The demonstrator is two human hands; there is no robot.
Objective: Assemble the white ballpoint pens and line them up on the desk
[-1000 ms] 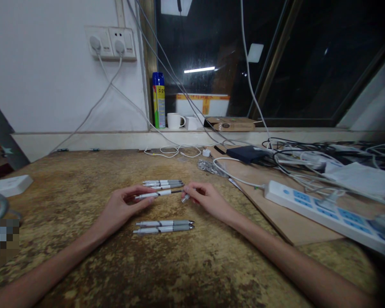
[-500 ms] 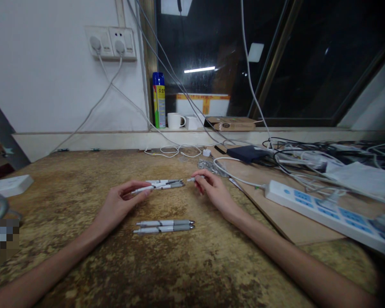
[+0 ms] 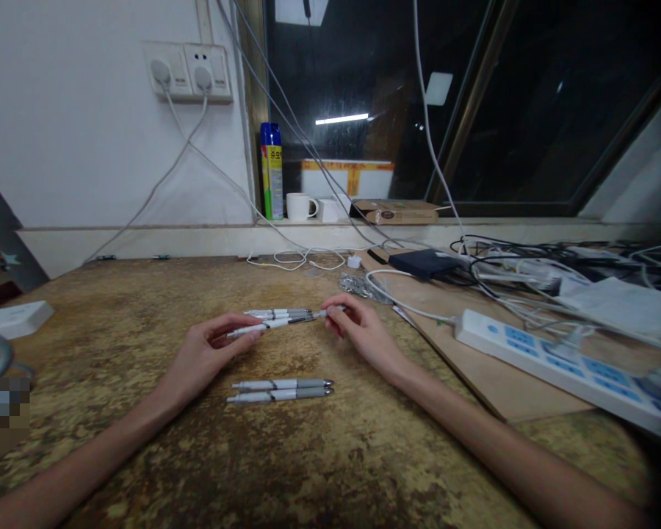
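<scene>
fingers of the left hand (image 3: 206, 349) pinch a white pen barrel (image 3: 275, 323); those of the right hand (image 3: 360, 327) grip a small grey piece (image 3: 320, 314) near the barrel's dark tip (image 3: 300, 319). pens (image 3: 278, 311) lie just behind, two others (image 3: 284, 383) nearer the person, on the worn surface (image 3: 286, 455).

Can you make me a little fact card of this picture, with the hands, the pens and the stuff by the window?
Left hand: holds a white pen barrel
Right hand: pinches a small pale piece
Nearer pens: two, side by side, grey ends pointing right
Farther pens: behind the held barrel, count unclear
Window ledge: spray can, white mug, small white box, cardboard box
</scene>
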